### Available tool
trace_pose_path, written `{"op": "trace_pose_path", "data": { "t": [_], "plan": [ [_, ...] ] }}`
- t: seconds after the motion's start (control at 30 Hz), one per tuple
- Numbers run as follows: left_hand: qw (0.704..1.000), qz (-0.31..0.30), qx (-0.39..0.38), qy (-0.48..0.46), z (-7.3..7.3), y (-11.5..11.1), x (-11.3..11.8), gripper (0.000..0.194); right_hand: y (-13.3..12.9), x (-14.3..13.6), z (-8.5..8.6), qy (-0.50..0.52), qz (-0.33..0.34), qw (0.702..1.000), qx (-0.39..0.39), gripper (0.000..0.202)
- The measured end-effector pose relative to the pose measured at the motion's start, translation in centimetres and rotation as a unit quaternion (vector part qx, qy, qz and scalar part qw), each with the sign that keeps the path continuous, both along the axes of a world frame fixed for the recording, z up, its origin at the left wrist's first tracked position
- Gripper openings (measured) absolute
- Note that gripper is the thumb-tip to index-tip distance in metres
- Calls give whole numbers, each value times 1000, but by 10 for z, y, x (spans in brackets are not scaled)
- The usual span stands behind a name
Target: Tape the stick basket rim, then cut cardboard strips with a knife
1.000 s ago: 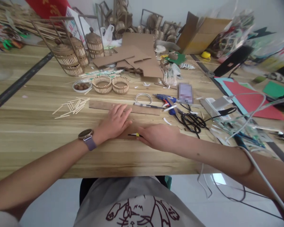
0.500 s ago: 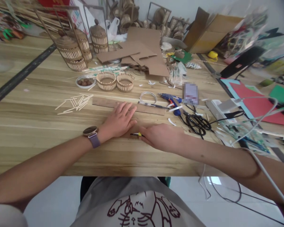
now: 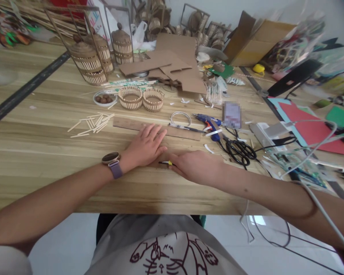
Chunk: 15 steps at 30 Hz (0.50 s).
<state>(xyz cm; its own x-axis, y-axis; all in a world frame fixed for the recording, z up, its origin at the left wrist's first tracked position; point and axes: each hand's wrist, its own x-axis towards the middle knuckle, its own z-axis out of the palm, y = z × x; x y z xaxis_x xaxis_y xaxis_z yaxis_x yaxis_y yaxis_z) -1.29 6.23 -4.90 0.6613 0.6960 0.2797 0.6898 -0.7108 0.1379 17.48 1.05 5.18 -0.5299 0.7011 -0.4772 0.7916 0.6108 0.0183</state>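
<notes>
Viewpoint shifted above wooden tabletop (image 3: 123,196) (left hand (image 3: 145,147) spread, right hand (image 3: 197,165) gripping a tool (image 3: 169,163)).

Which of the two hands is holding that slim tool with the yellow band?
The bare-wristed right hand grips the slim tool with a yellow band and dark tip. The left hand, beside the round purple-strapped wristwatch, lies palm down, fingers spread.

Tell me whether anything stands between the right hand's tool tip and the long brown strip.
The left hand does: it lies between the tool in the right hand and the long brown strip, its fingers over the strip.
</notes>
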Motion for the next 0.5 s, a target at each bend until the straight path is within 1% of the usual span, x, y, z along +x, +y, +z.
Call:
{"op": "trace_pose_path", "data": {
  "t": [0.27, 0.5],
  "plan": [
    [1000, 2, -2, 8, 0, 0, 1, 61, -1, 0, 2, -5, -4, 1000, 3, 34],
    [1000, 0, 3, 12, 0, 0, 0, 62, 0, -5, 1, -29, 31, 999, 33, 35]
  ]
}}
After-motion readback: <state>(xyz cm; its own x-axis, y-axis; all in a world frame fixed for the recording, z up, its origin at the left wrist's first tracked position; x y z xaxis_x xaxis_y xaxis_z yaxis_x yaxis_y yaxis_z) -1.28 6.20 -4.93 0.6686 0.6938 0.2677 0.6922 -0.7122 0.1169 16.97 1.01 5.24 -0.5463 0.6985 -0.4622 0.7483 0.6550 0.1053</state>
